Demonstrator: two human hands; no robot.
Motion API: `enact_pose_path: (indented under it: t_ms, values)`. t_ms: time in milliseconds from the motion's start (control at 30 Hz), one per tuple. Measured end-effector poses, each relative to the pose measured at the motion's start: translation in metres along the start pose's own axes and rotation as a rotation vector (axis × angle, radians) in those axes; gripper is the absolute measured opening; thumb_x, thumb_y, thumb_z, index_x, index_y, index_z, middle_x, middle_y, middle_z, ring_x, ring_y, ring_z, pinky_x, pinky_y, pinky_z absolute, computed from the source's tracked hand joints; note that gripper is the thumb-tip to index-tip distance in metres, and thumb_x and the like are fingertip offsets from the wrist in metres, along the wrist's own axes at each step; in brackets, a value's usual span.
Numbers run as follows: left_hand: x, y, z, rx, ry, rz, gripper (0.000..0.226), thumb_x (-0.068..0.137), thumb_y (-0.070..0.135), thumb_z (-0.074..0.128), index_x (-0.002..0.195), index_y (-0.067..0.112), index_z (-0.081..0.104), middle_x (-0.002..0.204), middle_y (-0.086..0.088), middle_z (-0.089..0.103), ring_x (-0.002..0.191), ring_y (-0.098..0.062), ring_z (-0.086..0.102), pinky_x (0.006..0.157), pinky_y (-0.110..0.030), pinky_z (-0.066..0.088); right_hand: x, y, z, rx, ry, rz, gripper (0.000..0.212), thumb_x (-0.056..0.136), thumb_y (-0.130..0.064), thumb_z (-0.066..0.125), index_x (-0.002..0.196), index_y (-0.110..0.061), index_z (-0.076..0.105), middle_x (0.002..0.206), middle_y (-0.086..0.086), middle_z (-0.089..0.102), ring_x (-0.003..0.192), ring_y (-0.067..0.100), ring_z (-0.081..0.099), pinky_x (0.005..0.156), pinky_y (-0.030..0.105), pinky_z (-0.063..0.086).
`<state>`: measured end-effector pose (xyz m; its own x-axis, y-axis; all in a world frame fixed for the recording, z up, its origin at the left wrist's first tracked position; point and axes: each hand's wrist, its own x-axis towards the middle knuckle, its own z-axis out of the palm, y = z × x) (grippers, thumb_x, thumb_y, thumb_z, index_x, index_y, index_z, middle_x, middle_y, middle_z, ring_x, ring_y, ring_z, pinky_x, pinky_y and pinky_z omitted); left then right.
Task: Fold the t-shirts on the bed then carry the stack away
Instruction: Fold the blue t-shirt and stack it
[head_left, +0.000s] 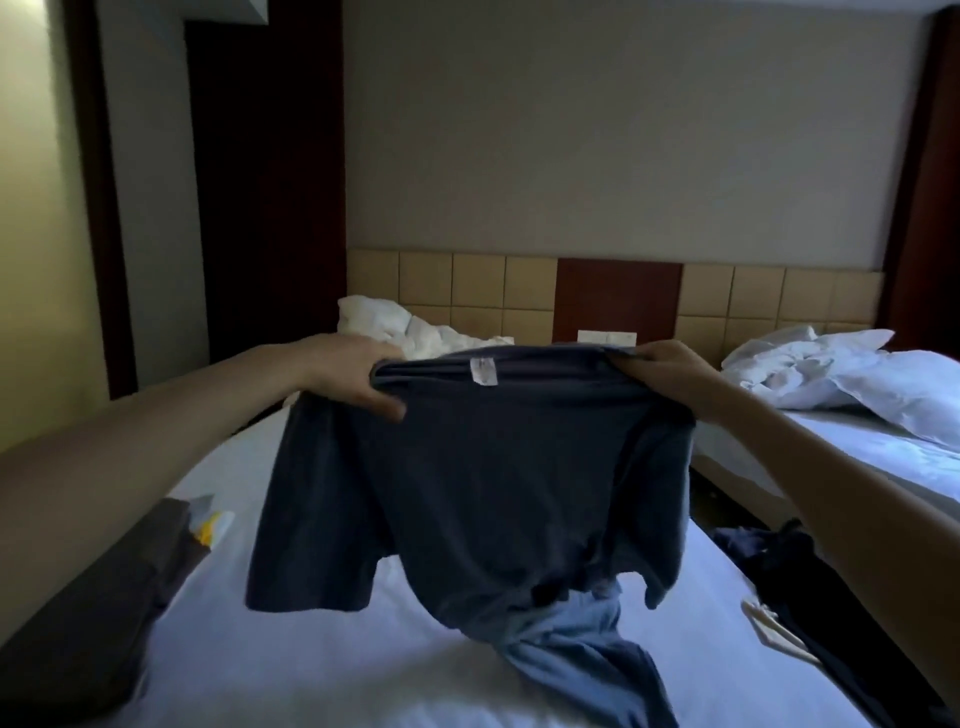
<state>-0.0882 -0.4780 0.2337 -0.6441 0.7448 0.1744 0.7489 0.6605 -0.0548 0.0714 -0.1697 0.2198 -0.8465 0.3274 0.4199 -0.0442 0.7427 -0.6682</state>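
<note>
I hold a dark blue t-shirt up in the air above the white bed, its white neck label facing me. My left hand grips its left shoulder and my right hand grips its right shoulder. Both sleeves hang down at the sides. The hem droops onto a lighter blue garment lying crumpled on the sheet. A dark grey folded garment lies at the bed's left edge, partly under my left forearm.
A small white and yellow item lies by the grey garment. Dark clothes are heaped at the bed's right edge. Crumpled white bedding sits at the headboard. A second bed with pillows stands to the right across a narrow gap.
</note>
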Motion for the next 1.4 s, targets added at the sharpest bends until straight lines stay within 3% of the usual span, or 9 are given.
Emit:
enact_pose_path:
  t_ms: [200,333,500,633,800,1000,1100,1267,1400]
  values:
    - [0.0,-0.032,-0.028,-0.248,0.472,-0.251,0.032,0.091,0.022,0.057,0.06,0.015,0.056,0.067,-0.001,0.056,0.069,-0.021,0.055,0.055,-0.028,0.035,0.012,-0.035,-0.003,-1.323,-0.165,-0.162,0.054,0.073,-0.077,0.048,0.078,-0.024,0.045,0.065,-0.009,0.046,0.071,0.014,0.054,0.061,0.027,0.039]
    - [0.0,-0.034,-0.033,-0.922,0.608,-0.26,0.02,0.097,0.009,0.049,0.082,0.013,0.061,0.086,-0.008,0.061,0.077,-0.021,0.056,0.068,-0.031,0.046,0.039,-0.037,-0.013,-0.628,0.059,-0.149,0.02,0.092,-0.031,0.057,0.085,-0.013,0.062,0.073,0.004,0.055,0.082,0.025,0.057,0.065,0.029,0.036]
    - [-0.011,-0.036,-0.039,-0.651,0.335,-0.137,0.004,0.086,0.036,0.064,0.085,0.034,0.061,0.087,0.015,0.062,0.076,0.0,0.056,0.061,-0.009,0.043,0.049,-0.04,-0.014,-0.003,0.085,-0.161,0.015,0.094,0.0,0.049,0.101,-0.005,0.061,0.09,0.006,0.057,0.083,0.018,0.051,0.061,0.022,0.036]
    - [-0.019,-0.043,-0.03,0.056,-0.039,-0.218,0.036,0.069,0.059,0.071,0.086,0.028,0.065,0.087,0.009,0.066,0.08,-0.008,0.06,0.068,-0.027,0.048,0.044,-0.035,-0.011,-0.445,-0.144,-0.212,0.018,0.089,-0.021,0.062,0.086,-0.004,0.065,0.079,0.006,0.062,0.075,0.021,0.057,0.067,0.031,0.041]
    - [-0.019,-0.041,-0.025,-0.418,0.275,-0.245,0.023,0.09,0.029,0.062,0.07,0.017,0.062,0.074,-0.002,0.061,0.07,-0.016,0.055,0.057,-0.024,0.038,0.03,-0.044,-0.002,-1.306,-0.139,-0.181,0.049,0.075,-0.069,0.059,0.099,-0.027,0.058,0.086,-0.006,0.06,0.08,0.018,0.059,0.065,0.028,0.043]
    - [-0.02,-0.04,-0.024,-0.519,0.38,-0.117,0.006,0.091,0.021,0.061,0.095,0.023,0.063,0.087,0.009,0.061,0.083,-0.007,0.059,0.064,-0.013,0.043,0.049,-0.036,-0.007,-0.475,0.03,-0.189,0.024,0.088,0.005,0.044,0.098,-0.002,0.065,0.094,0.015,0.062,0.092,0.023,0.056,0.072,0.03,0.037]
    - [-0.031,-0.046,-0.027,-0.29,0.108,-0.128,0.048,0.063,0.055,0.076,0.093,0.018,0.069,0.086,0.006,0.069,0.084,-0.012,0.064,0.073,-0.027,0.05,0.045,-0.032,-0.01,-0.307,-0.053,-0.173,0.021,0.091,0.003,0.049,0.079,-0.01,0.061,0.092,0.01,0.06,0.088,0.02,0.054,0.073,0.029,0.037]
    - [-0.033,-0.058,-0.014,0.084,0.034,-0.256,0.024,0.081,0.037,0.07,0.081,0.012,0.068,0.078,-0.004,0.067,0.074,-0.018,0.062,0.07,-0.036,0.049,0.025,-0.031,0.008,-0.824,-0.376,-0.133,0.034,0.077,-0.045,0.071,0.097,-0.019,0.061,0.096,-0.001,0.064,0.079,0.013,0.056,0.067,0.022,0.04]
    - [-0.029,-0.063,-0.002,-0.38,0.167,-0.194,0.015,0.094,0.013,0.056,0.097,-0.001,0.063,0.094,-0.011,0.065,0.088,-0.025,0.059,0.069,-0.025,0.043,0.027,-0.027,0.015,-0.968,-0.151,-0.152,0.024,0.092,-0.032,0.054,0.106,-0.014,0.061,0.099,0.007,0.063,0.084,0.024,0.055,0.072,0.032,0.044]
